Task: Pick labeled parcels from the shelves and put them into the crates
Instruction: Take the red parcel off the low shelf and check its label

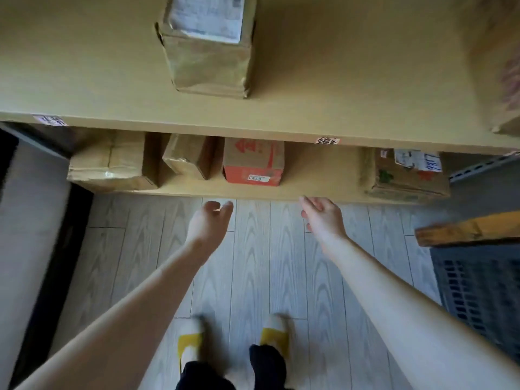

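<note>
Forward, left hand loosely curled, right hand seemingly relaxed

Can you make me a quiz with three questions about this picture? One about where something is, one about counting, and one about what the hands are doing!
1. Where is the red box?
A on a chair; B on the lower shelf; C in a bag.
2. How many parcels sit on the lower shelf?
A one; B four; C nine.
3. What are the left hand and right hand doing?
A holding a ball; B wearing gloves; C reaching out, empty.

Answers:
1 B: the red box stands on the lower shelf, near its middle.
2 B: two brown parcels at the left, the red box, and a labelled box at the right.
3 C: both hands are bare, with loose fingers and nothing in them.
</note>
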Available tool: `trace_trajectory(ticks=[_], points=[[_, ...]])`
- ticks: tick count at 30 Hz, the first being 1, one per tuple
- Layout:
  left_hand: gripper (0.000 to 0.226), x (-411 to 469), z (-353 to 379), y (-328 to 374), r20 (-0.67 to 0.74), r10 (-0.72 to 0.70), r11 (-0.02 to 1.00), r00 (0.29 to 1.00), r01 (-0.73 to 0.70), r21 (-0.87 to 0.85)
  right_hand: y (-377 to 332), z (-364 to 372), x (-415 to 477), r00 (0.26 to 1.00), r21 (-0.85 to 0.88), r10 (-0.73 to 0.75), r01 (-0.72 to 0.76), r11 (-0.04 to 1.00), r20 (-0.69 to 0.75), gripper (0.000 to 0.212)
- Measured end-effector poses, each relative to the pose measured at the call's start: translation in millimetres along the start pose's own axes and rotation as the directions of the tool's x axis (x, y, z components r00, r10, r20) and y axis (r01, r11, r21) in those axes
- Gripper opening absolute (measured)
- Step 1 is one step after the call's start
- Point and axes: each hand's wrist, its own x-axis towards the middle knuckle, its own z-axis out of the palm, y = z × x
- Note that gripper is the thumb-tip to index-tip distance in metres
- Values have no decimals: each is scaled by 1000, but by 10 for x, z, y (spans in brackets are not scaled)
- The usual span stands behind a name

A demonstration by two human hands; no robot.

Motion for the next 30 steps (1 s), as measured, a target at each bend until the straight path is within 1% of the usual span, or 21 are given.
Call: trace_trajectory(ticks=[2, 4, 7, 9, 12, 14, 16, 19, 20, 21, 23, 24, 25, 26, 27, 28, 30], points=[[51, 327, 89, -147, -23, 30, 999, 999, -31, -29, 91, 278, 313, 999, -23, -31, 30, 999, -40, 39], [53, 702, 200, -271, -46, 84, 996, 995, -86, -39, 171, 537, 646, 992, -29, -66, 64, 998, -111, 48], [53, 1237, 390, -391, -102, 118, 990, 988, -125, -60, 251, 866, 1111, 972, 18, -109, 115, 993, -210, 55], [50, 1567, 525, -442, -181, 129, 983, 975, -150, -110, 284, 1028, 1376, 959, 52, -153, 170, 984, -239, 56], [47, 1993, 727, -513, -297, 174, 949, 939, -240, -203, 308, 1203, 1696, 953, 156, -223, 256, 954, -204, 40], [50, 2200, 812, -542, -329, 154, 926, 932, -253, -282, 327, 1261, 1848, 950, 230, -257, 294, 928, -177, 28], [52, 2347, 866, -565, -338, 127, 889, 933, -258, -378, 369, 1292, 1957, 940, 254, -289, 328, 910, -179, 20], [53, 2438, 913, -575, -291, 101, 763, 951, -262, -591, 413, 1287, 2001, 929, 286, -326, 364, 886, -173, 16], [53, 2438, 918, -576, -265, 91, 709, 960, -249, -660, 424, 1267, 1990, 932, 328, -322, 361, 873, -166, 15], [49, 2427, 911, -580, -251, 85, 662, 964, -243, -709, 444, 1234, 1970, 937, 375, -312, 348, 859, -157, 13], [27, 2383, 859, -589, -248, 79, 601, 966, -245, -761, 500, 1145, 1896, 954, 449, -277, 298, 842, -114, 8], [19, 2359, 824, -596, -243, 77, 574, 967, -242, -782, 536, 1106, 1853, 966, 489, -246, 250, 835, -74, 10], [16, 2322, 782, -604, -208, 87, 531, 974, -222, -818, 584, 1069, 1820, 976, 528, -216, 193, 827, -18, 17], [15, 2273, 742, -602, -146, 126, 481, 981, -189, -856, 627, 1040, 1784, 980, 559, -194, 141, 817, 36, 24], [19, 2226, 711, -598, -72, 188, 450, 979, -151, -880, 662, 1022, 1743, 980, 571, -186, 112, 813, 72, 28], [28, 2172, 683, -587, 8, 257, 451, 966, -113, -885, 685, 1015, 1702, 978, 555, -192, 113, 824, 86, 27], [45, 2074, 644, -567, 138, 357, 506, 924, -67, -860, 692, 1030, 1626, 966, 463, -252, 201, 863, 50, 18]])
